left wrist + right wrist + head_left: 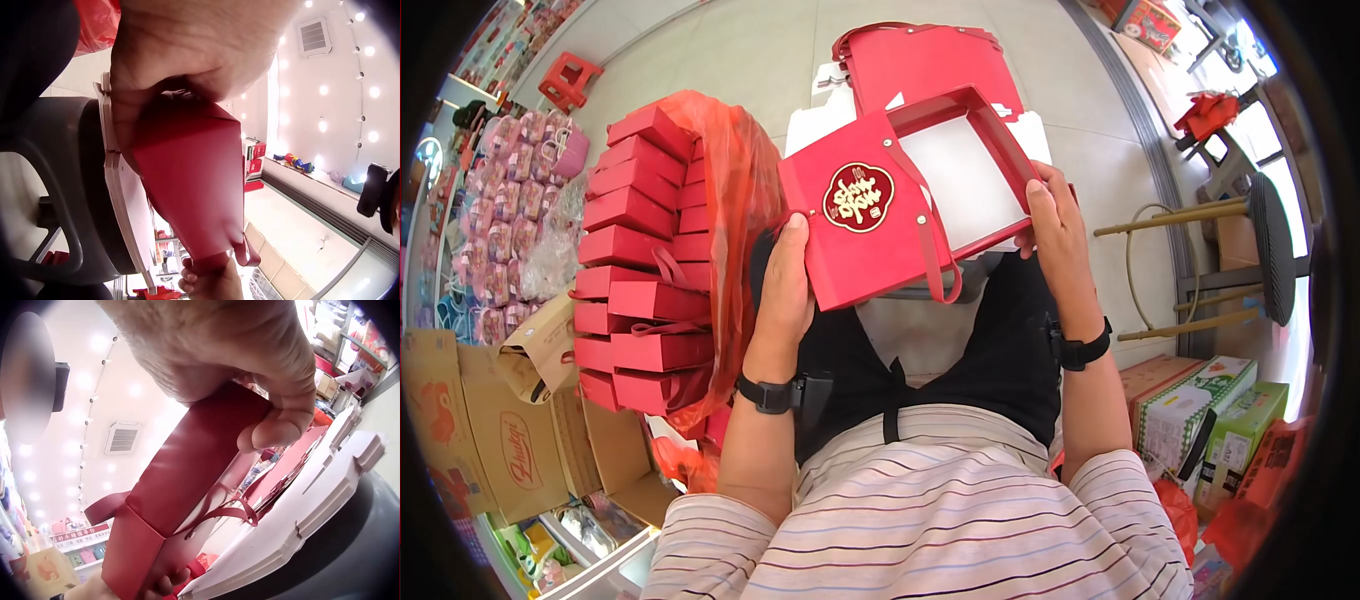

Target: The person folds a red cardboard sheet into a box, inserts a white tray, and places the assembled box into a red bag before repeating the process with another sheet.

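A red gift box (840, 265) with a gold-edged emblem is held above my lap, tilted. Its drawer (1010, 150), white inside, sticks out to the right of the sleeve. My left hand (785, 290) grips the sleeve's left end, thumb on top. At the drawer's outer right edge my right hand (1060, 225) pinches the wall, its fingertips (275, 434) curled underneath. A red ribbon handle (950, 285) loops off the sleeve's near side. Behind the box lie flat red box pieces (930, 65) on a stack of white card (325, 500).
An orange plastic bag (740, 190) of stacked red boxes (635, 245) stands at the left, near brown cartons (515, 435). A dark grey stool (94, 187) is under the white stack. To the right are a round-seated stool (1270, 250) and printed cartons (1200, 400).
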`<state>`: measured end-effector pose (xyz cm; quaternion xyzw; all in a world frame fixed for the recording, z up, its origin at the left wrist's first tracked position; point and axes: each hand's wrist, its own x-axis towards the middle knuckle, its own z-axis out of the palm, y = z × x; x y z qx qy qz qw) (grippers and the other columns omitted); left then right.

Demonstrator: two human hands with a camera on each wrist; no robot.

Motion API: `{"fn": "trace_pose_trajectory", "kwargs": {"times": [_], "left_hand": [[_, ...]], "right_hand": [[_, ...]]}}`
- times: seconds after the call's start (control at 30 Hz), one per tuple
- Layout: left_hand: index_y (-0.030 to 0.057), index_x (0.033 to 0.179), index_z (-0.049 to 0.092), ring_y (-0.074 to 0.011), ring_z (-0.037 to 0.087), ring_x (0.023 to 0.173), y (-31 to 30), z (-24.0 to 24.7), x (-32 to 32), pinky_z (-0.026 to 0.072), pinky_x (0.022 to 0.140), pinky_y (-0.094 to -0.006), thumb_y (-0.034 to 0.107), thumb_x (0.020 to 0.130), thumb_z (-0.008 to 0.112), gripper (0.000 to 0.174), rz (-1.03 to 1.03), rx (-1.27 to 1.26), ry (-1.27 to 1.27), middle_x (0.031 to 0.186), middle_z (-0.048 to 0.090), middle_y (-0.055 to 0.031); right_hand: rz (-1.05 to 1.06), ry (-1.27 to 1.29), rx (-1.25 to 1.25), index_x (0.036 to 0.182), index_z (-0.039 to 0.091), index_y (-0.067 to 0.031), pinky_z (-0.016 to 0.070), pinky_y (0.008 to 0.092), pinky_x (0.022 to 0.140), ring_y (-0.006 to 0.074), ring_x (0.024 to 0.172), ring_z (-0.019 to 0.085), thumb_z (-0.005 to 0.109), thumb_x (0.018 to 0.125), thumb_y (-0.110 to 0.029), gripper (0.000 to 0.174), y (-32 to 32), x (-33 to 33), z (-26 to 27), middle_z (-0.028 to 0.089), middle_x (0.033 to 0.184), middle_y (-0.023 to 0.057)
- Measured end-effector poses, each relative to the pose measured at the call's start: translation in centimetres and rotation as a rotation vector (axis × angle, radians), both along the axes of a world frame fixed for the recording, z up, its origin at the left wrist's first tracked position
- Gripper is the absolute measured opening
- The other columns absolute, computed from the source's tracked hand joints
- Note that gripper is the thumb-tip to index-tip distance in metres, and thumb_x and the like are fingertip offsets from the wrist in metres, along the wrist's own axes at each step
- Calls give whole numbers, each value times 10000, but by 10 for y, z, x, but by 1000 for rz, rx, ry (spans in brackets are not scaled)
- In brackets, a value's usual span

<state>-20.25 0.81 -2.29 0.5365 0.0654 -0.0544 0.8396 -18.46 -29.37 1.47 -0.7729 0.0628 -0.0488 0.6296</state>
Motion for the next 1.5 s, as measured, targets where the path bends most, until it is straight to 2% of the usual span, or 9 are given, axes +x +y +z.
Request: {"fn": "trace_pose_trajectory", "kwargs": {"times": [0.23,0.33,0.83,0.93,1.03,1.07,1.17,1.2,1.5], "left_hand": [[-37,1438,518,-181,633,1238,-5,3,-2,511,1062,-331,412,1136,428,549,-1,31,-33,1391,627,-127],[-38,1448,510,-180,625,1250,3,0,-3,504,1072,-335,415,1138,425,556,-29,33,-19,1399,621,-128],[-33,1468,487,-191,613,1274,0,1,-6,504,1080,-348,439,1136,419,581,-52,-8,34,1425,601,-140],[-39,1477,468,-195,621,1268,-3,4,-7,519,1063,-350,466,1128,424,615,-53,2,-9,1421,598,-149],[-32,1460,483,-201,637,1245,-6,8,-6,531,1043,-351,449,1130,425,586,-56,-1,-34,1401,611,-148],[-28,1454,489,-203,645,1230,-4,6,-5,537,1034,-350,440,1131,426,572,-69,2,-31,1389,617,-145],[-15,1449,507,-191,627,1234,-2,4,-4,505,1061,-351,397,1137,426,523,-110,31,-18,1384,621,-133],[-10,1449,512,-184,614,1244,-2,3,-5,486,1079,-351,380,1139,425,506,-120,45,-11,1387,619,-129],[-37,1543,398,-171,506,1338,11,11,-3,384,1148,-329,353,1109,494,592,-107,152,-147,1445,544,-113]], "right_hand": [[57,27,0,1381,557,-20,453,209,514,54,629,563,515,1092,-346,438,5,-4,-10,612,911,19],[23,0,-1,1370,564,-34,459,226,504,74,613,591,569,1066,-424,494,8,-9,-14,616,809,22],[-65,-19,17,1360,568,-24,462,229,504,72,604,577,602,1057,-415,496,9,-8,-15,607,806,20],[0,-8,5,1401,551,-22,496,226,537,89,647,622,619,1051,-415,531,13,-11,-12,628,899,47],[106,-1,192,1439,537,-26,529,234,590,115,736,667,638,1043,-418,567,18,-16,-14,637,1011,81],[183,49,173,1447,537,-25,552,256,669,128,852,686,629,1052,-406,557,15,-18,-18,639,1088,97],[312,28,167,1427,559,-12,559,286,756,129,933,669,615,1064,-388,525,22,-25,-24,642,1113,93],[353,1,132,1400,586,-1,544,261,804,107,940,641,535,1109,-306,425,24,-27,-22,665,1109,63],[469,103,223,1317,571,-8,531,302,898,161,1058,659,759,973,-305,492,38,-13,0,660,1195,124]]}}
